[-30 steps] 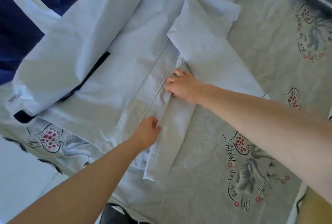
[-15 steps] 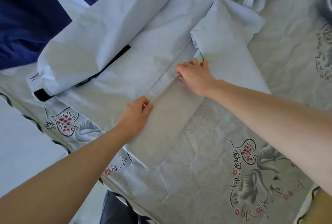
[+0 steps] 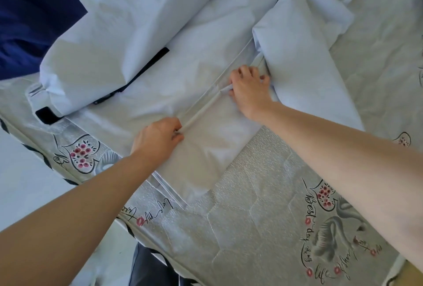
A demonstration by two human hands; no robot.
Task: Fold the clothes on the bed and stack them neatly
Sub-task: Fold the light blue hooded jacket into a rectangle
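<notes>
You are pinching the shirt's front edge with both hands, left hand nearer the bed's edge, right hand farther along.

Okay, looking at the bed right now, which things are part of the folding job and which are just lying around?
Part of the job:
- pale blue shirt, spread on the bed
- its front edge, pinched at both ends
- left hand
- right hand

Just lying about:
- printed bedspread under the shirt
- dark blue fabric at the far left; it could be more laundry, I can't tell
</notes>
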